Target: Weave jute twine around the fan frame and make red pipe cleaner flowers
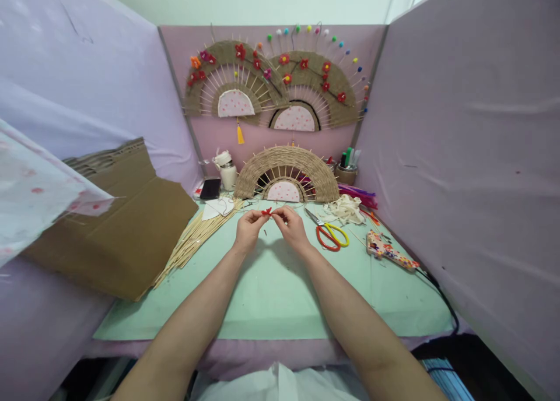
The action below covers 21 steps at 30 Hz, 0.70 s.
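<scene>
Between my two hands, above the middle of the table, is a small red pipe cleaner (266, 212) bent into a little shape. My left hand (249, 229) pinches it from one side with thumb and forefinger. On the other side, the fingertips of my right hand (289, 226) are closed at its edge. Just behind the hands a half-round fan (286, 156) wound with brown twine stands upright, with a dotted cloth half-circle (283, 192) at its base. To the right of my right hand lie scissors (328, 236) with red and yellow handles, blades slightly apart.
Thin bamboo sticks (192, 241) and a cardboard sheet (109, 226) lie left. A bottle (226, 171) and phone (210, 189) stand behind them. At right are cream scraps (345, 208), purple pipe cleaners (361, 196) and a corded glue gun (391, 252). Decorated fans (312, 69) hang behind.
</scene>
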{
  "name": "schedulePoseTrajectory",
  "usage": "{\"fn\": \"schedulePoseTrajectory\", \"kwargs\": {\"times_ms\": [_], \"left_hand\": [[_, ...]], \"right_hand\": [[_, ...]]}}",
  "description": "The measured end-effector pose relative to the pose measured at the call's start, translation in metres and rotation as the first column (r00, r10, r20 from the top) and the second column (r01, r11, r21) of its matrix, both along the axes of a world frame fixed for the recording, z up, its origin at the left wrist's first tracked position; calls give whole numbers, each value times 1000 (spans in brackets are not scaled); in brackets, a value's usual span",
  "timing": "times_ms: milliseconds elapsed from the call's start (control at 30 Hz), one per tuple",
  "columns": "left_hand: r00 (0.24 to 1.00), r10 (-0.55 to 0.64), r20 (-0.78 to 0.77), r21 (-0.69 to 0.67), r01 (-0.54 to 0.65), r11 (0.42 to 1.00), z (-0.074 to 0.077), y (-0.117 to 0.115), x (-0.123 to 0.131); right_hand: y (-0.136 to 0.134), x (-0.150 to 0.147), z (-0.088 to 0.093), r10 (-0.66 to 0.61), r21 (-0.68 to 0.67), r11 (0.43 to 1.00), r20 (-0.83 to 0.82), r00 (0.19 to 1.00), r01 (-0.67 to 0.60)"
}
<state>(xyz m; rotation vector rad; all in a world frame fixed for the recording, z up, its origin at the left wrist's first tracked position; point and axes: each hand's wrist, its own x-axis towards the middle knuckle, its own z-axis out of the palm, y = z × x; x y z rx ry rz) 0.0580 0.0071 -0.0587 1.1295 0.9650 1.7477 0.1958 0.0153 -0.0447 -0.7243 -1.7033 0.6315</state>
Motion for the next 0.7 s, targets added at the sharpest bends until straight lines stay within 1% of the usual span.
{"fn": "schedulePoseTrajectory", "kwargs": {"times_ms": [100, 267, 333, 433, 533, 700], "left_hand": [[999, -23, -23, 12, 23, 1000, 0, 1, -2], [991, -48, -123, 4, 49, 999, 2, 1, -6], [984, -58, -171, 2, 59, 998, 5, -1, -8], [974, -77, -214, 0, 79, 997, 8, -4, -9], [969, -95, -229, -5, 97, 995, 11, -7, -9], [967, -94, -239, -10, 94, 995, 14, -10, -7]], "right_hand": [[1, 1, -1, 5, 35, 999, 13, 1000, -6], [3, 3, -1, 7, 47, 999, 35, 999, -9], [4, 4, -1, 11, 31, 999, 45, 999, -12], [6, 6, -1, 29, -29, 999, 46, 999, -28], [7, 7, 0, 36, -88, 996, 33, 999, -33], [5, 5, 0, 17, -117, 993, 0, 1000, -17]]}}
